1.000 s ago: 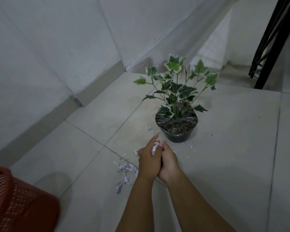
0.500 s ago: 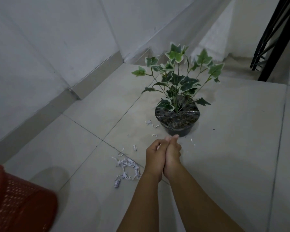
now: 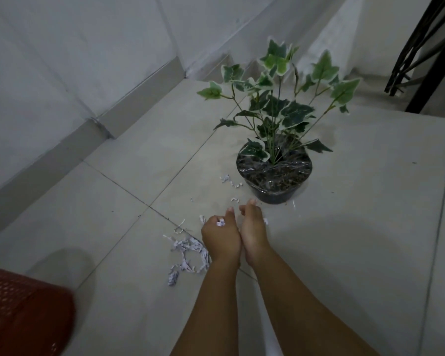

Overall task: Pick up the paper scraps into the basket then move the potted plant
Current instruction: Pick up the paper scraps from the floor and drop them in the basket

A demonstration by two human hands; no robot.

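White paper scraps (image 3: 188, 249) lie in a loose heap on the tiled floor, with smaller bits (image 3: 229, 181) nearer the pot. A potted plant (image 3: 274, 173), an ivy in a black pot wrapped with clear film, stands just beyond my hands. My left hand (image 3: 220, 236) is curled around a small wad of scraps that shows between its fingers. My right hand (image 3: 253, 227) is pressed against it, cupped, with a scrap peeking out at its right edge. Part of the red mesh basket (image 3: 23, 314) shows at the lower left.
A grey wall with a skirting board (image 3: 129, 114) runs along the left and back. A black metal frame (image 3: 427, 55) stands at the upper right. The floor is pale tile with dark grout lines.
My hands, earlier pressed tightly together, have parted slightly at the fingertips and dropped a little toward the scrap heap. The view has shifted closer to the plant.
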